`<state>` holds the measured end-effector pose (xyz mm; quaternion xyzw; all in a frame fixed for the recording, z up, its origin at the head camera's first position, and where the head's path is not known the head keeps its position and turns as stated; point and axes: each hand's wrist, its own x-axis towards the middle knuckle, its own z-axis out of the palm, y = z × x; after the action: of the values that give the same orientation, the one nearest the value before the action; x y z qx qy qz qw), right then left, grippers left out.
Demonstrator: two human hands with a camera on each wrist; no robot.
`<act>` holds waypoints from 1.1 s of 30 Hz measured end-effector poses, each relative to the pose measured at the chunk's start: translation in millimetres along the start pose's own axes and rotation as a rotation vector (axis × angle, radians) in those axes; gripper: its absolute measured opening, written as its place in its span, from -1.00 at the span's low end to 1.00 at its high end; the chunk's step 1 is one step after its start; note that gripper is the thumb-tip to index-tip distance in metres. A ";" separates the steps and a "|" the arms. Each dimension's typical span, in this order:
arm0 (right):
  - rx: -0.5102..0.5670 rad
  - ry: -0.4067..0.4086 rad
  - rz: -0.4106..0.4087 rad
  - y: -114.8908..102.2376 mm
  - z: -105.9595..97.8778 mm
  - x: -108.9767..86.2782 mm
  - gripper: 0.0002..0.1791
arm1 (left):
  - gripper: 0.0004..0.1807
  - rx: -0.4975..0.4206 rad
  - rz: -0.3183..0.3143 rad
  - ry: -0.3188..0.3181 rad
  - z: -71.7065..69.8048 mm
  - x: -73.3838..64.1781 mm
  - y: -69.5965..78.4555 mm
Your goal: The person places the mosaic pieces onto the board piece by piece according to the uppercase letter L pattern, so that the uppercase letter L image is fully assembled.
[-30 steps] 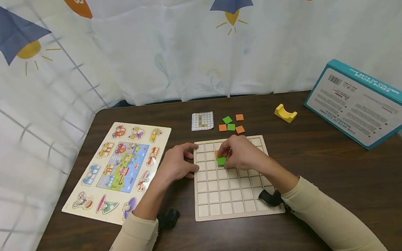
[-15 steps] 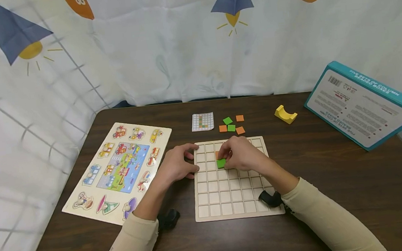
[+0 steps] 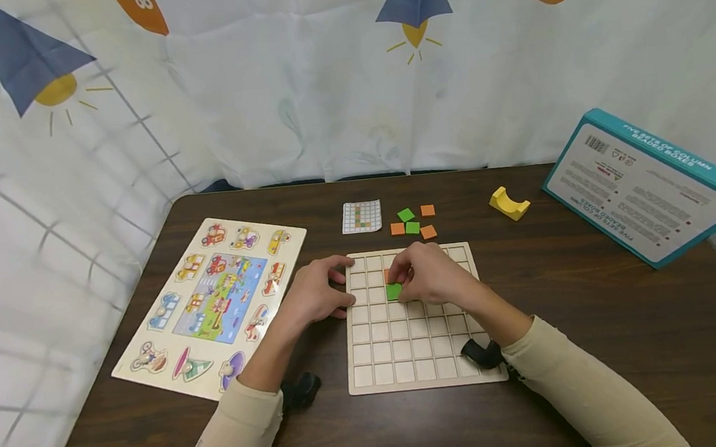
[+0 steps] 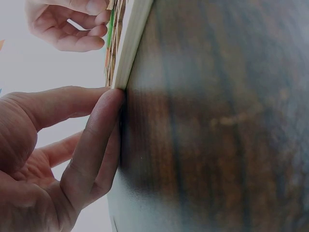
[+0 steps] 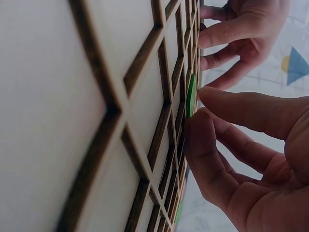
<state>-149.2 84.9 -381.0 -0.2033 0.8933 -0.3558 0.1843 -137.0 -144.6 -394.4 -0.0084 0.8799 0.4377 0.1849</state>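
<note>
A pale wooden grid board [image 3: 403, 351] lies in front of me. My left hand [image 3: 314, 290] touches its left edge with spread fingers, thumb and forefinger apart along the rim; the left wrist view shows fingertips [image 4: 115, 96] against the board's side. Over the upper middle of the grid, my right hand [image 3: 430, 272] pinches a green square tile [image 3: 393, 292] at its right side between thumb and forefinger. In the right wrist view the green tile [image 5: 191, 95] sits low over the grid lines. An orange tile [image 3: 387, 275] directly behind it is mostly hidden by the fingers.
Beyond the board lie several loose orange and green tiles [image 3: 412, 227] and a small pattern card [image 3: 361, 217]. A picture puzzle board [image 3: 162, 336] is at left. To the right are a yellow curved block [image 3: 509, 204] and a teal box [image 3: 652, 181] at the table's edge.
The green tile has shifted very slightly and now sits squarer to the grid under my right fingers. My left hand holds its place on the board's edge.
</note>
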 end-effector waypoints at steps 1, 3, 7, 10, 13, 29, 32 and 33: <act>0.002 0.001 0.001 -0.2 -0.2 -0.3 -0.77 | -0.28 -0.001 0.000 0.000 0.0 -0.1 0.1; 0.007 0.001 0.003 -0.8 -0.6 -0.9 -0.78 | -0.28 -0.001 0.001 -0.001 0.1 -0.2 0.0; 0.009 0.006 -0.004 -1.7 -2.5 -2.3 -0.79 | -0.28 0.006 0.000 0.001 0.3 -0.4 0.1; 0.007 0.012 -0.009 -2.3 -4.5 -3.4 -0.79 | -0.28 0.012 -0.004 0.002 0.2 -0.4 0.3; 0.006 0.017 -0.010 -2.0 -6.6 -3.9 -0.78 | -0.27 0.014 -0.004 0.001 -0.2 -0.5 0.7; 0.011 0.007 0.042 1.3 -20.6 -7.4 -0.75 | -0.28 0.005 -0.003 -0.005 -0.6 -1.0 1.4; 0.005 0.016 0.034 2.8 -24.2 -6.6 -0.75 | -0.28 0.006 -0.004 -0.006 -0.8 -1.2 1.2; 0.004 0.020 0.029 3.3 -25.8 -6.7 -0.74 | -0.28 0.007 -0.004 -0.005 -1.0 -1.2 1.0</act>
<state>-156.5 104.8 -364.6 -0.1864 0.8973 -0.3569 0.1808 -136.4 -144.9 -392.7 -0.0085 0.8810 0.4341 0.1878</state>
